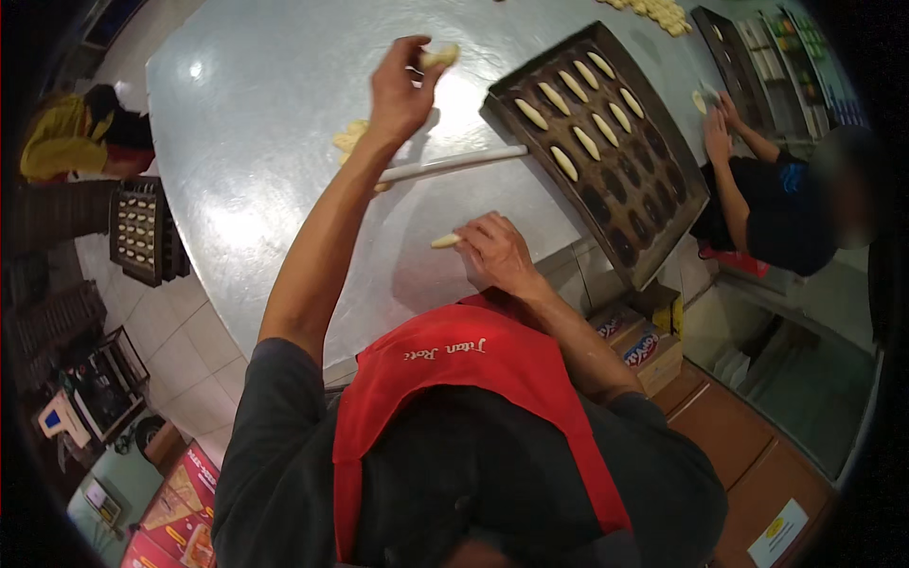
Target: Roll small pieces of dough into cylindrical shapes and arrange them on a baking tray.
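Observation:
My left hand is raised over the far part of the metal table, its fingers closed around a pale piece of dough. Close to the table's near edge, my right hand has its fingertips on one end of a small tapered dough roll. A pale rolling pin lies between the hands. Its left end is hidden behind my left forearm, next to a cluster of dough pieces. To the right, a dark baking tray has dough rolls in its far hollows; several near hollows hold none.
The shiny table ends at a bent edge on the left. More dough pieces lie at the far right. A co-worker's hands handle dough there. Another loaded tray stands off the table's left side. Cardboard boxes stand at lower right.

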The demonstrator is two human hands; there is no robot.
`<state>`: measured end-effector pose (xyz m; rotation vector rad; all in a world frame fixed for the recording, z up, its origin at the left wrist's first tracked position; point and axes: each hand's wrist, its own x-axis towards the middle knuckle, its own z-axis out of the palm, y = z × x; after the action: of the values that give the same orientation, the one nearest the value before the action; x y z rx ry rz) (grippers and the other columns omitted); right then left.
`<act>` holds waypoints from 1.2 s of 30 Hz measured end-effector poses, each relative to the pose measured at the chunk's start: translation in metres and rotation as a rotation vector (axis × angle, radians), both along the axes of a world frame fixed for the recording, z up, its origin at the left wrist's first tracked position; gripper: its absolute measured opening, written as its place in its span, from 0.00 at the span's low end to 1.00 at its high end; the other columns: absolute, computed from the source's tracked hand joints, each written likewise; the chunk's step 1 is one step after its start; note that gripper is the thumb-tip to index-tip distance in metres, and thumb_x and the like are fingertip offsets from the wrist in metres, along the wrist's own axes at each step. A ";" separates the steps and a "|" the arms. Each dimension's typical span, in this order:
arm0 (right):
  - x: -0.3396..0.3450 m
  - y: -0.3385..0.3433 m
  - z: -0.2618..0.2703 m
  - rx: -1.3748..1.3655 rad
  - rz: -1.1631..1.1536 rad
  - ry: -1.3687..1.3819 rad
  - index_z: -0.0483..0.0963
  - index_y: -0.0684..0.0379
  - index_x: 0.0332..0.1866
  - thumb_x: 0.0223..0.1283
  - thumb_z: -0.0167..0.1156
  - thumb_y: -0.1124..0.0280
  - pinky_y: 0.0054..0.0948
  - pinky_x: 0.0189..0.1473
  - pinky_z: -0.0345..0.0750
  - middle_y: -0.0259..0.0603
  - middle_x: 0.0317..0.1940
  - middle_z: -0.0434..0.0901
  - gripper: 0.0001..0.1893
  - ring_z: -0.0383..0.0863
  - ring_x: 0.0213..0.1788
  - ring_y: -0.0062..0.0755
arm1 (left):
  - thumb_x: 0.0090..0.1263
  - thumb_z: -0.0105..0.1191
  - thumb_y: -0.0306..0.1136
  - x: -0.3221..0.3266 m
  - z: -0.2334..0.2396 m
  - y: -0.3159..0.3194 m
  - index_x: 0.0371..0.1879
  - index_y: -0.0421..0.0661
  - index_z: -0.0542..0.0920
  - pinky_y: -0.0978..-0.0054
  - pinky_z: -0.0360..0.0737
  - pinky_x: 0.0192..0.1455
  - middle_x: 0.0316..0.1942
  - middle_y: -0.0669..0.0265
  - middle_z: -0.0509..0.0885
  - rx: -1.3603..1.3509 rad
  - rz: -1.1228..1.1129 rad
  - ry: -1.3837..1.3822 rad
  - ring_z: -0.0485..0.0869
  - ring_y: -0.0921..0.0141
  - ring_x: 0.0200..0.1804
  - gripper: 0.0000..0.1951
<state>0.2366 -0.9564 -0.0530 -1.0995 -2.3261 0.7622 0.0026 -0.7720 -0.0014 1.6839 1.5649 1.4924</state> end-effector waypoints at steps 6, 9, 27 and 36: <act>0.098 0.036 0.064 -0.099 -0.812 0.551 0.83 0.61 0.56 0.69 0.72 0.74 0.41 0.52 0.86 0.46 0.47 0.88 0.14 0.89 0.47 0.47 | 0.85 0.63 0.35 -0.056 -0.020 -0.088 0.64 0.42 0.72 0.69 0.86 0.54 0.58 0.50 0.83 -0.401 0.057 -0.257 0.87 0.67 0.55 0.19; 0.207 0.044 0.003 -0.044 -0.780 0.216 0.82 0.61 0.57 0.70 0.72 0.71 0.43 0.54 0.85 0.48 0.50 0.88 0.15 0.89 0.49 0.51 | 0.85 0.57 0.27 -0.052 -0.018 -0.149 0.75 0.38 0.67 0.63 0.86 0.65 0.65 0.46 0.80 -0.482 0.134 -0.581 0.88 0.61 0.59 0.24; -0.034 0.150 0.015 -0.040 0.038 0.440 0.78 0.60 0.67 0.65 0.71 0.72 0.52 0.58 0.85 0.57 0.57 0.85 0.25 0.87 0.58 0.59 | 0.77 0.68 0.29 0.020 -0.076 -0.273 0.63 0.40 0.84 0.72 0.87 0.53 0.53 0.61 0.89 -0.504 0.465 -0.514 0.89 0.71 0.49 0.18; 0.025 0.089 -0.051 0.184 0.052 -0.084 0.83 0.56 0.62 0.67 0.71 0.67 0.50 0.58 0.78 0.45 0.55 0.86 0.19 0.83 0.57 0.50 | 0.73 0.70 0.34 0.093 -0.057 -0.273 0.76 0.45 0.74 0.48 0.82 0.68 0.74 0.50 0.76 -0.523 0.498 0.282 0.82 0.44 0.67 0.33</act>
<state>0.2612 -0.8678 -0.1035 -1.0112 -2.4478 0.5164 0.0958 -1.0449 -0.0586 1.2899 2.4028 0.9195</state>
